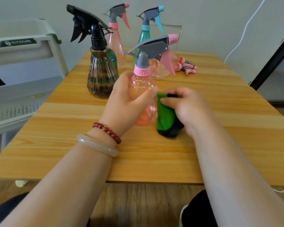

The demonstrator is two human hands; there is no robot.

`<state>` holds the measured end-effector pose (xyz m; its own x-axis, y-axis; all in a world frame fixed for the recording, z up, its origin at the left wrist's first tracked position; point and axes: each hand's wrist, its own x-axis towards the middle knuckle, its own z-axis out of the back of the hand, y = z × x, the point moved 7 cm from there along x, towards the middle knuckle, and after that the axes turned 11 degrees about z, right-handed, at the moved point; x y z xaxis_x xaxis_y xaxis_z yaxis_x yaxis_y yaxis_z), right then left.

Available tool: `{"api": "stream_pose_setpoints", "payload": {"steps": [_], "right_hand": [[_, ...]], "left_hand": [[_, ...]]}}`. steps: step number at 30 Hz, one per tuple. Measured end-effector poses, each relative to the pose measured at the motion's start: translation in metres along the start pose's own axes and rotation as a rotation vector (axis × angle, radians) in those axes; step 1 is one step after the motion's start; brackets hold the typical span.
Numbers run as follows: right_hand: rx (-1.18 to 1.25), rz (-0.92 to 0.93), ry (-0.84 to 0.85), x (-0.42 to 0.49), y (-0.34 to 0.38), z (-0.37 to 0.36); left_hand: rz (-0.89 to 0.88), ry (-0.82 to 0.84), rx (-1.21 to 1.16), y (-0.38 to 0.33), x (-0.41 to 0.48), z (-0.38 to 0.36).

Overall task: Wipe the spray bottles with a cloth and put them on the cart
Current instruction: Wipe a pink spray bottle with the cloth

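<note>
My left hand [128, 99] grips a pink spray bottle [143, 86] around its body, upright just above the wooden table [64, 145]. My right hand [185, 107] holds a green and black cloth [165, 115] against the bottle's right side. Behind stand a brown bottle with a black trigger [100, 76], a green bottle [111, 58] partly hidden behind it, another pink bottle [116, 41] and a teal bottle [144, 35]. One more pink bottle [175, 63] lies on its side further back. The white cart [23, 51] stands left of the table.
A white cable [243, 33] runs down the wall at the right. A dark door frame [272, 58] edges the right side. My knees show below the table's front edge. The cart's perforated lower shelf [15, 110] sits at table height.
</note>
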<state>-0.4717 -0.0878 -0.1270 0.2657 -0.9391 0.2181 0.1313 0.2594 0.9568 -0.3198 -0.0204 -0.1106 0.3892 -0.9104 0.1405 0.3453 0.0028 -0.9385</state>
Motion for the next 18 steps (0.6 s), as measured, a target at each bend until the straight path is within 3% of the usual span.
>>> {"api": "stream_pose_setpoints", "payload": {"steps": [4,10,12,16,18], "right_hand": [[0.393,0.106,-0.023,0.000,0.020,-0.008],[-0.047,-0.025,0.088,-0.002,-0.001,0.000],[-0.069,-0.034,0.113,-0.003,0.000,-0.001],[0.323,0.095,-0.006,0.001,0.023,-0.003],[0.377,0.147,-0.003,0.002,0.030,-0.005]], "left_hand": [[-0.008,-0.044,0.119,-0.001,0.001,0.001],[-0.039,-0.050,-0.011,-0.002,0.000,0.008],[-0.033,-0.056,-0.082,-0.003,0.000,0.010],[-0.011,0.000,-0.123,0.000,-0.001,0.003],[-0.036,0.028,-0.086,-0.002,-0.001,-0.002]]}}
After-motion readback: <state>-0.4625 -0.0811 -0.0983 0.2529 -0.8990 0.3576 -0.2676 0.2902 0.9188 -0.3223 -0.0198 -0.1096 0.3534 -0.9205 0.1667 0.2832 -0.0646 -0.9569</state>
